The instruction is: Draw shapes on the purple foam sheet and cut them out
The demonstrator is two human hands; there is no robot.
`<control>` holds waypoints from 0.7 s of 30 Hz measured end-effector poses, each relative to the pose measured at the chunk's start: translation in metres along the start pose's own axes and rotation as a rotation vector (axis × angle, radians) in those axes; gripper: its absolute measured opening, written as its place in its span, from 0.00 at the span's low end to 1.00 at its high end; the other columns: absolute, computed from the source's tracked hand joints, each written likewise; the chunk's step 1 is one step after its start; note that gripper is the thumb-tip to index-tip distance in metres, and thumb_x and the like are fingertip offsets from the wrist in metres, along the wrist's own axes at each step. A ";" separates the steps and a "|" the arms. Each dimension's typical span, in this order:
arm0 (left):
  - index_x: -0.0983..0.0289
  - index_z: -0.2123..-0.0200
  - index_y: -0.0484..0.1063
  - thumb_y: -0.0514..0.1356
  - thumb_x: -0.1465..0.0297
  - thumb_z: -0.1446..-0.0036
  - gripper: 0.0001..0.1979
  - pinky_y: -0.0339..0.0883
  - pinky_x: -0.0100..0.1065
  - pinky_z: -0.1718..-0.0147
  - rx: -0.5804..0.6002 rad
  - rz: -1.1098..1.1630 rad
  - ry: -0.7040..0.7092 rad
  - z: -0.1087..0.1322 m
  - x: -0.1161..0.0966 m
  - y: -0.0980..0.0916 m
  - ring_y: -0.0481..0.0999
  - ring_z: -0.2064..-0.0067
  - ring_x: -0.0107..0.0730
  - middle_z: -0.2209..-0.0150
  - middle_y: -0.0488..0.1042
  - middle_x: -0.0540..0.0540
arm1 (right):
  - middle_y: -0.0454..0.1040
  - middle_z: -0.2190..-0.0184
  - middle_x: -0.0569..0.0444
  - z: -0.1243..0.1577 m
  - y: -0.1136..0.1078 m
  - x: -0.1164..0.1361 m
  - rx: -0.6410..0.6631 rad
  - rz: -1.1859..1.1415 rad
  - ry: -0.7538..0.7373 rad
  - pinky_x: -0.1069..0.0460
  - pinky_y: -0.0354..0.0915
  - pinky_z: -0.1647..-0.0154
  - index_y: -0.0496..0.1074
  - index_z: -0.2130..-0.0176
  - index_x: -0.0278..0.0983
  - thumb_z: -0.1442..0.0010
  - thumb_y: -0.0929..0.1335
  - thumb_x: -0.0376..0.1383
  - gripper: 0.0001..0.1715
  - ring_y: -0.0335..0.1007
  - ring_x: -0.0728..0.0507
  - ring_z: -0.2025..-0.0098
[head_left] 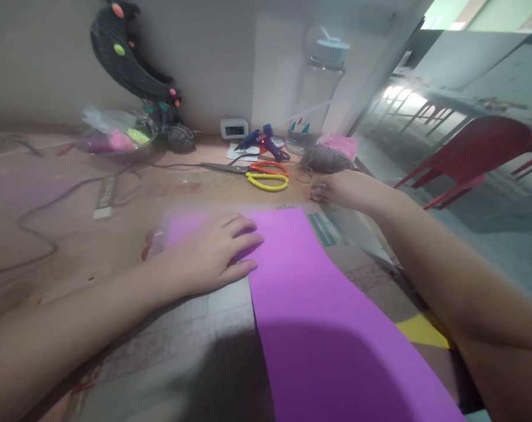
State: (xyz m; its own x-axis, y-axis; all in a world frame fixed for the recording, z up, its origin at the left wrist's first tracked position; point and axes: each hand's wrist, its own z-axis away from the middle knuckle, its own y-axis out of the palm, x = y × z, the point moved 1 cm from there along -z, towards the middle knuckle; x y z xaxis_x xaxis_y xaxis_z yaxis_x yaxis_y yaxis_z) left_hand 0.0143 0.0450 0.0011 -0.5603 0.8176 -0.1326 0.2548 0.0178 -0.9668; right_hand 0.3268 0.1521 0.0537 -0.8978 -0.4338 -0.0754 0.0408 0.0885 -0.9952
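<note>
1. Left grip (222,249): released, palm down, fingers slightly parted, resting on the purple sheet (310,293). Centre of frame.
2. Right grip (336,189): fingers curled, right of upper centre. Blurred; can't tell if it's clenched on something or bare.
3. Sheet: starts under left grip at centre, long axis runs down to the bottom edge, slanting right. A shorter part goes left beneath the hand.
4. Key relation, my read: left is the nearer one, in contact. Right is off the sheet, just above and right of its top right corner; the long run lies below it in frame.
5. Under sheet: printed cardboard (358,240) on the tabletop (169,187).
6. Farther out: yarn (325,159) just above right grip; scissors (249,171) to its left, handles toward it, clear of the sheet.
</note>
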 end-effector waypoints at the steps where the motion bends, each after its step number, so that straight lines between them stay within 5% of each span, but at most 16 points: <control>1: 0.62 0.42 0.73 0.54 0.57 0.28 0.21 0.67 0.51 0.43 0.001 -0.001 0.001 0.000 0.000 0.000 0.71 0.40 0.52 0.42 0.73 0.63 | 0.81 0.69 0.50 0.000 0.000 -0.001 0.044 0.002 0.001 0.50 0.54 0.68 0.78 0.67 0.38 0.33 0.65 0.37 0.14 0.68 0.46 0.70; 9: 0.62 0.42 0.73 0.54 0.57 0.28 0.21 0.68 0.51 0.43 0.000 -0.010 -0.006 0.000 0.000 0.000 0.71 0.40 0.51 0.42 0.73 0.63 | 0.82 0.58 0.52 -0.003 -0.006 0.004 0.165 -0.096 0.020 0.51 0.60 0.66 0.76 0.55 0.40 0.41 0.72 0.41 0.13 0.76 0.41 0.61; 16: 0.62 0.41 0.73 0.51 0.55 0.27 0.23 0.66 0.51 0.40 -0.010 -0.031 0.021 -0.001 -0.001 0.000 0.70 0.38 0.51 0.38 0.73 0.62 | 0.82 0.56 0.53 0.010 -0.019 0.058 0.089 -0.247 -0.300 0.52 0.64 0.56 0.79 0.56 0.39 0.37 0.69 0.31 0.11 0.77 0.42 0.54; 21: 0.62 0.42 0.73 0.52 0.55 0.28 0.22 0.65 0.50 0.39 -0.013 -0.031 0.021 -0.002 0.000 0.000 0.69 0.38 0.51 0.37 0.73 0.60 | 0.79 0.54 0.48 0.021 -0.013 0.082 0.048 -0.112 -0.344 0.51 0.61 0.60 0.79 0.55 0.36 0.34 0.67 0.30 0.10 0.76 0.41 0.56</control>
State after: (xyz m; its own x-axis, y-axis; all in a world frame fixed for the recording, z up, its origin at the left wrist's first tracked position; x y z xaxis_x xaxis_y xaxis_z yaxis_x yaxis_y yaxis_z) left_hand 0.0162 0.0459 0.0012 -0.5514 0.8285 -0.0977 0.2481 0.0510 -0.9674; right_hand 0.2615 0.0966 0.0596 -0.6982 -0.7154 0.0265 -0.0217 -0.0158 -0.9996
